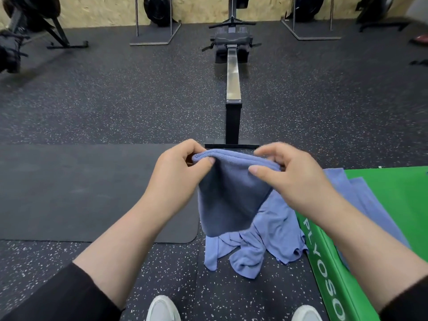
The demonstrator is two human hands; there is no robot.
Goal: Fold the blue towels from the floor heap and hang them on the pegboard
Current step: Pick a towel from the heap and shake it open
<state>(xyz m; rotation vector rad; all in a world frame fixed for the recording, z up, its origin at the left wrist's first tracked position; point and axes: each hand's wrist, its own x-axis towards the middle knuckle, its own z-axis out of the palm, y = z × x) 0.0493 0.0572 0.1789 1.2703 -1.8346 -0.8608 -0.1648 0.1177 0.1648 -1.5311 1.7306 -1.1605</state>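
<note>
Blue folded towel (228, 193) is held at centre frame, its top edge pinched by the left hand (178, 172) and more loosely by the right hand (287, 179); that looser pinch could let it drop onto the heap (266, 242) below.

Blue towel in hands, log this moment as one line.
left hand: pinches folded blue terry towel | right hand: pinches same edge | blue towel heap: on floor

Ahead of you a rowing machine (232, 72) stands on the speckled floor (115, 100); a dark mat (81, 193) lies left, a green plyo box (393, 216) right.
</note>
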